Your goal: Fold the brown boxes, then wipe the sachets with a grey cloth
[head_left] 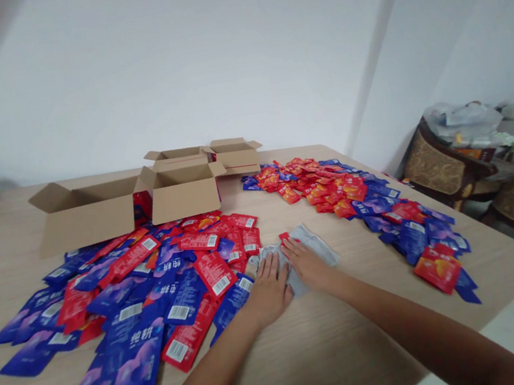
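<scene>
A grey cloth (319,246) lies spread on the table in front of me. My left hand (269,286) rests flat on its left part, fingers stretched out. Beside it, my right hand (306,264) lies flat too, its fingertips at a small red packet (285,238) on the cloth, most of which is covered by the fingers. Close to my left hand is a loose pile of red pouches (215,273) and blue pouches (140,363), many with white barcode labels.
Open cardboard boxes (184,199) stand behind the left pile, with several in view. A second heap of red and blue pouches (335,189) runs along the right side of the wooden table (286,365). Patterned chairs (434,166) holding plastic bags (466,121) stand at right.
</scene>
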Demonstrator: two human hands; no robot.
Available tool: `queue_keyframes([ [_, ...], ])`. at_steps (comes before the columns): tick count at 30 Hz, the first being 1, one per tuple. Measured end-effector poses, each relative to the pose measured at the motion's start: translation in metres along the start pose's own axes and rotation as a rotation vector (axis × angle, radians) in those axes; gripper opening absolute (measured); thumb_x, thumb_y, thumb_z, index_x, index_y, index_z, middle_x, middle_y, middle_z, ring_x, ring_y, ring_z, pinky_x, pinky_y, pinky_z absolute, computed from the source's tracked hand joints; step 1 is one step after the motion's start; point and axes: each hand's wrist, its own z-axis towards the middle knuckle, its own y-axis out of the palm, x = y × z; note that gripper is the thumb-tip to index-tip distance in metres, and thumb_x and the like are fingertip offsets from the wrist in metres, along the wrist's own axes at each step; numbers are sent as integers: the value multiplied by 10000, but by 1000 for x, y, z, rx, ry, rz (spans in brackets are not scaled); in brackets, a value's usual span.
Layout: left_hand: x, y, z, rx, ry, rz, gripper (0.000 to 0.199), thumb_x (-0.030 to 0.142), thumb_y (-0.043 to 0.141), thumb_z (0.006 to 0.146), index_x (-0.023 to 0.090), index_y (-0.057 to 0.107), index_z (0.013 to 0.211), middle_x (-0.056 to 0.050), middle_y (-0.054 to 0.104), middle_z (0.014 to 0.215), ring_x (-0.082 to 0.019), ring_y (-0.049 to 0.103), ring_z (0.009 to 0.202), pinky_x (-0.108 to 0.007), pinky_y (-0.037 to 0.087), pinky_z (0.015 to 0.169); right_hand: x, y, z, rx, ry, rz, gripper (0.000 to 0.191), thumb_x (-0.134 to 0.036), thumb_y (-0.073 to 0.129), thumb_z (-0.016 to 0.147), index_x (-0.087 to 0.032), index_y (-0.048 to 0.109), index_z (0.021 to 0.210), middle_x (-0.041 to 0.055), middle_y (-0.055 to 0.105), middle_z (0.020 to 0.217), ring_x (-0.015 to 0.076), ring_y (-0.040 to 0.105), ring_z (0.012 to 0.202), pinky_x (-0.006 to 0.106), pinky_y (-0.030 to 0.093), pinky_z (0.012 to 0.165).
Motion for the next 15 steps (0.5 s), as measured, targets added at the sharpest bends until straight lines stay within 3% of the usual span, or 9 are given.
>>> queue_keyframes([
  [3,0,-1,1,-31,4,-5,532,281,453,847,151,380,1357,-152,209,1508,-298,148,1393,-478,169,1114,16,2,26,-30,31,4,521,-131,309,885,-45,331,1399,163,271,1485,209,161,1395,407,235,1111],
  [8,1,-1,1,-18,1,0,525,317,438,872,123,392,1358,-167,244,1494,-292,161,1391,-462,164,1119,29,-20,67,-193,119,-7,495,-230,343,925,-55,355,1388,160,305,1471,194,194,1387,353,215,1114],
  [12,0,-1,0,-4,9,9,537,325,433,878,115,378,1370,-176,259,1485,-295,164,1389,-466,172,1115,20,-34,79,-258,241,-52,580,-187,509,834,-37,360,1375,227,435,1367,243,403,1282,332,342,1031],
  [15,-1,1,-1,9,17,12,539,337,424,886,112,377,1373,-183,259,1484,-298,163,1389,-467,168,1115,14,-45,76,-255,305,-76,617,-60,480,800,-8,307,1390,260,569,1186,263,570,1100,339,445,901],
])
